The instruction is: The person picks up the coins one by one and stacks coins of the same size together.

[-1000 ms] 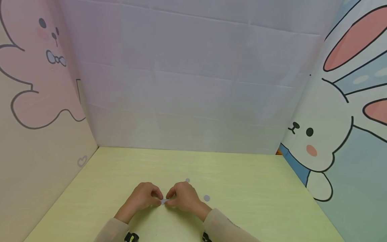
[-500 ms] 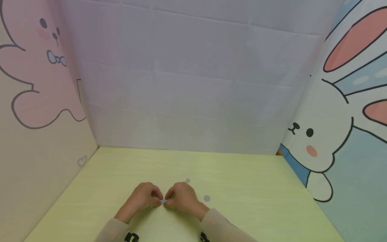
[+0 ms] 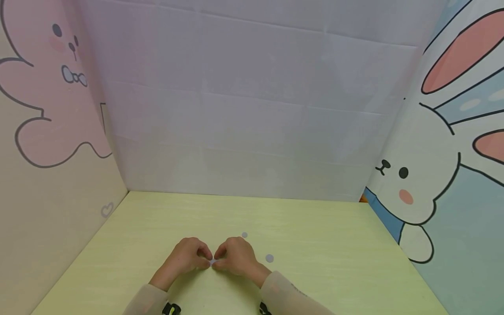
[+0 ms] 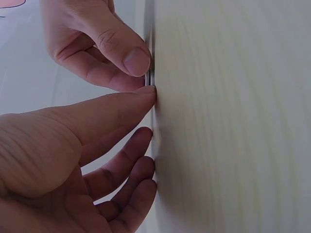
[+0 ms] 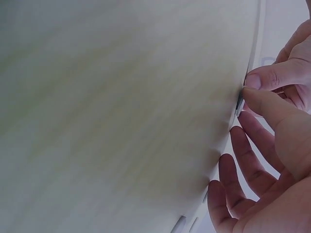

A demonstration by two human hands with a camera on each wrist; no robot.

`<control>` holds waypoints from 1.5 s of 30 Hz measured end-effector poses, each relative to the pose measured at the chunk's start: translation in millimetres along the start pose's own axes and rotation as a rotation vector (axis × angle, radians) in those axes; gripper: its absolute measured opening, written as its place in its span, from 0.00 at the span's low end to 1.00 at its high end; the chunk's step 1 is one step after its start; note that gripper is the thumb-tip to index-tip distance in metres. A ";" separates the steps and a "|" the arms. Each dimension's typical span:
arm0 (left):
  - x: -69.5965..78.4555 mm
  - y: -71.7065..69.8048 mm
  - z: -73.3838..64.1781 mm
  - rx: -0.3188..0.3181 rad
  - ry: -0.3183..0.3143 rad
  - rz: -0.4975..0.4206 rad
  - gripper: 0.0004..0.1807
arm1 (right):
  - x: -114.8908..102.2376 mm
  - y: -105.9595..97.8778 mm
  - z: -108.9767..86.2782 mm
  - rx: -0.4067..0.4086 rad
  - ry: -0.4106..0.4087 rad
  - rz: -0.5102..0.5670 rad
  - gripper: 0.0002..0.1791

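Left of the midline of the worktop, well apart from its back edge, a small grey piece lies between the fingertips of both hands. The left hand pinches it from the side of the left edge, the right hand from the side of the right edge, thumbs and forefingers nearly meeting. Grip force cannot be told; the fingers cover most of its outline.

Two grey discs lie flat: the far disc toward the back edge, the near disc beside the right hand, toward the right edge.

Handling: the wrist views show a thin profile. The piece is judged light and fairly stiff, possibly smooth enough to slip; material and fragility cannot be confirmed. Recommended hold: opposite points of the rim, with thumb and forefinger tips, applying light pressure.
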State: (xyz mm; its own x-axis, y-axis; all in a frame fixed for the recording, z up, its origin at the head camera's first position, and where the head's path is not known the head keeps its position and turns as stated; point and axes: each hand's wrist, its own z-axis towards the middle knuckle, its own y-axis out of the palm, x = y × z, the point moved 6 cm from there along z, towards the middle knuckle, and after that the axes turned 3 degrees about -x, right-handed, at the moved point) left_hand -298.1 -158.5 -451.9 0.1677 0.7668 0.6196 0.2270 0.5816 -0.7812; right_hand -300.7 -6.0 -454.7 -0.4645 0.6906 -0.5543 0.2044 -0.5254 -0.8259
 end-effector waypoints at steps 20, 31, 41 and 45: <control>-1.1 0.3 0.5 -0.004 -0.002 -0.004 0.10 | -0.5 -1.5 -1.5 -0.008 0.013 0.019 0.08; -1.5 0.6 -0.4 -0.006 0.006 -0.023 0.10 | -0.1 -3.7 -5.0 -0.013 0.020 0.001 0.07; -0.2 0.2 -1.6 -0.006 -0.006 -0.027 0.10 | 1.0 -4.6 -6.4 -0.009 0.021 0.017 0.06; 0.0 0.2 -1.9 -0.002 -0.009 -0.019 0.10 | 0.6 -4.9 -6.7 -0.010 0.017 0.014 0.06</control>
State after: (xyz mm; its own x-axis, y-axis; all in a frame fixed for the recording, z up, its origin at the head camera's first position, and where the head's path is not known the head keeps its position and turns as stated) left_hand -296.3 -158.9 -451.9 0.1545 0.7583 0.6333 0.2316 0.5953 -0.7694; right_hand -296.3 0.3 -451.6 -0.4469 0.6919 -0.5671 0.2196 -0.5296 -0.8193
